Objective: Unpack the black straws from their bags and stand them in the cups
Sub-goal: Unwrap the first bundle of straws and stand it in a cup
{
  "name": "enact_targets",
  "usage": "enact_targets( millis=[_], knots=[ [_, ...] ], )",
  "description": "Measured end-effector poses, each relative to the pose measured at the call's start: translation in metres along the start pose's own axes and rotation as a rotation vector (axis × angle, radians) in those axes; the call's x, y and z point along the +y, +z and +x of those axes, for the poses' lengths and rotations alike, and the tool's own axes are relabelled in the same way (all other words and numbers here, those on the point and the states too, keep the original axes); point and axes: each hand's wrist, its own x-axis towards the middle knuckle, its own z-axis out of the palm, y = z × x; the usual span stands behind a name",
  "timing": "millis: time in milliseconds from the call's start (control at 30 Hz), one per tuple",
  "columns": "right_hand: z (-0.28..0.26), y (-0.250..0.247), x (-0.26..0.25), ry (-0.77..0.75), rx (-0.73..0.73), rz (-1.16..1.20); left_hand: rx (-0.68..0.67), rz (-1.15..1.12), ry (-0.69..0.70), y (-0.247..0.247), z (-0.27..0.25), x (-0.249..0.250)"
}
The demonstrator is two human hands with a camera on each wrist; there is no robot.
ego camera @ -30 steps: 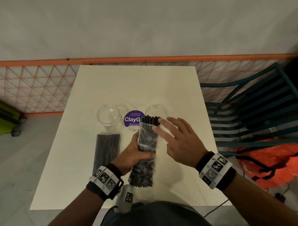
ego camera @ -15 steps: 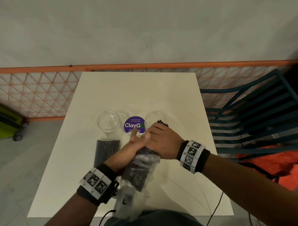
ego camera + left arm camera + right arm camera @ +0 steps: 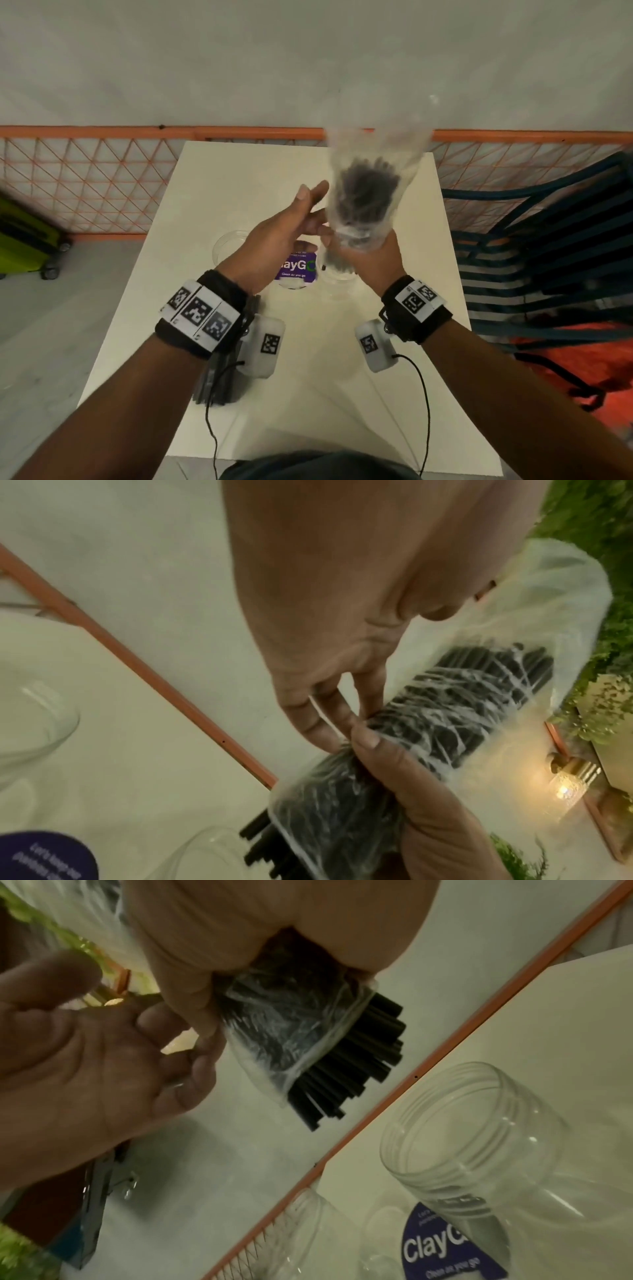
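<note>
My right hand (image 3: 370,260) grips a clear bag of black straws (image 3: 366,192) and holds it upright, open end down, above the right clear cup (image 3: 337,287). Black straw ends (image 3: 352,1064) stick out of the bag's mouth in the right wrist view, over the cup (image 3: 479,1150). Beside the bag, my left hand (image 3: 284,236) has its thumb raised and its fingertips (image 3: 325,715) touching the plastic. The left cup (image 3: 227,245) stands partly hidden behind my left hand. A second bag of straws (image 3: 219,383) lies on the table under my left wrist.
A purple round sticker (image 3: 296,270) lies between the cups on the white table (image 3: 239,178). An orange mesh fence (image 3: 85,181) runs behind the table. A dark teal chair (image 3: 548,240) and an orange bag (image 3: 582,377) are to the right, a green case (image 3: 24,240) on the left floor.
The bag went from lying low in both hands to standing upended above the right cup. My right hand took hold of it and my left hand loosened off it.
</note>
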Motion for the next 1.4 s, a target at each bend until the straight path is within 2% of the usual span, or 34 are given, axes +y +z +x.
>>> enact_targets(
  millis=[100,200,367,567,700,767,833,900,1033,1167,1400],
  knots=[
    [0.012,-0.001,-0.003,-0.078,0.034,-0.024,-0.053,-0.035,0.054,0.003,0.009,0.003],
    [0.019,0.000,0.004,-0.118,0.072,0.146,0.014,-0.049,0.109,0.001,0.012,0.002],
    [0.023,0.008,0.021,-0.108,0.047,0.260,0.011,-0.048,0.061,0.004,0.027,-0.017],
    [0.036,0.006,0.036,-0.002,0.252,0.353,-0.024,0.042,0.079,0.022,0.035,-0.016],
    [0.046,0.013,0.053,0.154,0.339,0.425,0.144,0.099,0.049,0.011,0.030,-0.038],
    [0.049,0.018,0.064,0.190,0.370,0.335,0.226,0.127,0.008,0.002,0.023,-0.055],
    [0.047,0.023,0.074,0.209,0.339,0.180,0.234,0.203,-0.011,-0.004,0.013,-0.077],
    [0.043,0.026,0.084,0.221,0.289,0.102,0.206,0.291,-0.035,-0.009,0.000,-0.100],
    [0.030,0.024,0.096,0.160,0.202,0.132,0.134,0.387,-0.111,-0.013,-0.036,-0.140],
    [0.027,0.017,0.103,0.132,0.210,0.132,0.086,0.474,-0.162,-0.008,-0.074,-0.166],
    [0.029,0.005,0.091,0.050,0.185,0.158,-0.152,0.700,-0.434,-0.013,-0.123,-0.209]
  ],
)
